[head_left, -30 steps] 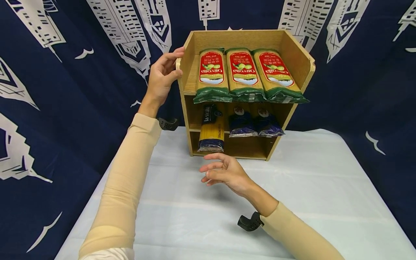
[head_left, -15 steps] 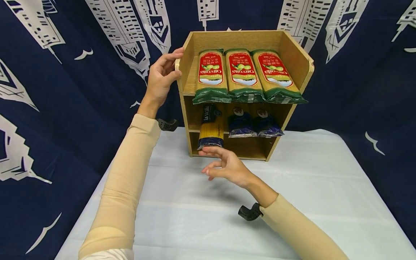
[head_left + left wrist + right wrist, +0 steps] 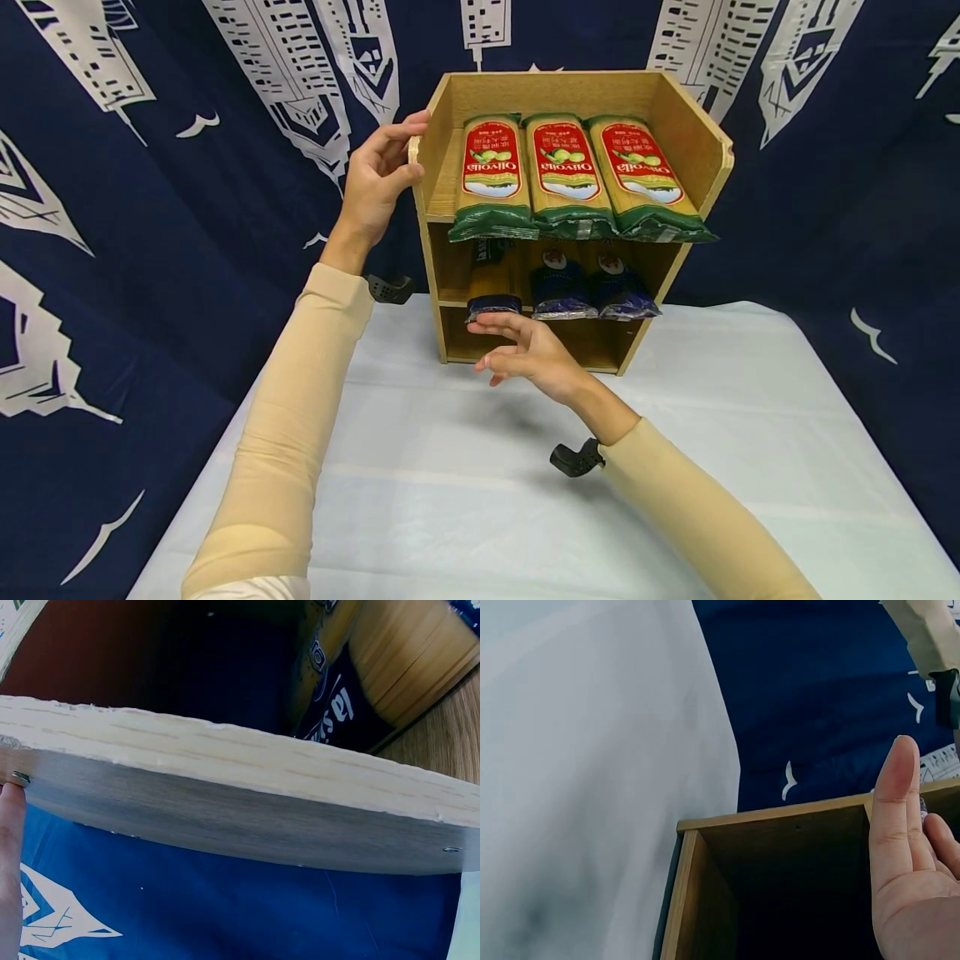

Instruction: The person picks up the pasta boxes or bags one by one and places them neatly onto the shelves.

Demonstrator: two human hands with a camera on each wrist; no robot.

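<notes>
Pale cloth underlies wooden shelf [image 3: 678, 125]; hands steady crinkly spaghetti pack [image 3: 491, 287].

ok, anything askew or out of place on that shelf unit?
One thing: on the middle shelf, the leftmost pasta pack sticks out past the front edge of the wooden shelf unit, while the two dark packs beside it sit further in. The right hand is at its protruding end.

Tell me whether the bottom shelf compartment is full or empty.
Appears empty: the bottom compartment shows only bare wood under the right hand; its left end is hidden.
</notes>
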